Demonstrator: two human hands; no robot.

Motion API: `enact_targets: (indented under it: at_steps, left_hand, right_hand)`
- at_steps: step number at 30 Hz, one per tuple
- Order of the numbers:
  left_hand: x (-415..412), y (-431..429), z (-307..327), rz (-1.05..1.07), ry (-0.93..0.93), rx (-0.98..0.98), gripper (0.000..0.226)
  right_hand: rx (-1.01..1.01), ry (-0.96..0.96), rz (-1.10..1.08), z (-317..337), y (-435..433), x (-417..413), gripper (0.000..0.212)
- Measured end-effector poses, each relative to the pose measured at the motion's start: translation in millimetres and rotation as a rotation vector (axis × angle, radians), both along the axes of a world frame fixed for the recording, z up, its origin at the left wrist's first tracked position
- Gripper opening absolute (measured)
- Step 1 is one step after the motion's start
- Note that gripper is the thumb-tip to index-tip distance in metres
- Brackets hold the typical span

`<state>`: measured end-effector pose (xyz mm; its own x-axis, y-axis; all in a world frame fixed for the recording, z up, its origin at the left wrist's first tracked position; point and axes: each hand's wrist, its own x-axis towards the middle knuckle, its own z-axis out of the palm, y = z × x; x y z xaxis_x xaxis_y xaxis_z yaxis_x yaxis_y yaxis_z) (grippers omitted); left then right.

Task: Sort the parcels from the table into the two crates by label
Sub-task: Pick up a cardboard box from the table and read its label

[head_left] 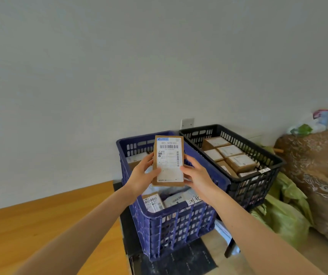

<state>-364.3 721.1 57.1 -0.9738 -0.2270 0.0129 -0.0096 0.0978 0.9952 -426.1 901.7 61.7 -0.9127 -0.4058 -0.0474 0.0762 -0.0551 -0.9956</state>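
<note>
I hold a flat brown cardboard parcel (168, 160) upright over the blue crate (179, 225), its white barcode label facing me. My left hand (142, 175) grips its left edge and my right hand (195, 175) grips its right edge. The blue crate holds several labelled parcels and white bags. To its right, the black crate (258, 181) holds several brown boxes with white labels.
A wooden table (46, 225) lies at the lower left. A brown patterned sofa (317, 169) stands at the right, with green sacks (284, 211) between it and the crates. Both crates rest on a dark low stand (127, 235). A plain wall is behind.
</note>
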Motion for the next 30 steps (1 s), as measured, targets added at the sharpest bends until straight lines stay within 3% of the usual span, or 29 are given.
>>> enact_targets:
  at_steps: [7, 24, 30]
  left_hand:
    - [-35.7, -10.6, -21.0, 0.112, -0.037, -0.14, 0.057]
    - [-129.8, -38.8, -62.9, 0.369, -0.464, -0.384, 0.064]
    - [-143.6, -43.2, -86.7, 0.394, -0.544, -0.399, 0.086]
  right_hand:
    - [0.075, -0.072, 0.066, -31.6, -29.1, -51.7, 0.05]
    - [0.326, -0.178, 0.419, -103.9, -105.3, -183.0, 0.046]
    - [0.427, -0.14, 0.538, -118.8, -115.5, -198.9, 0.043]
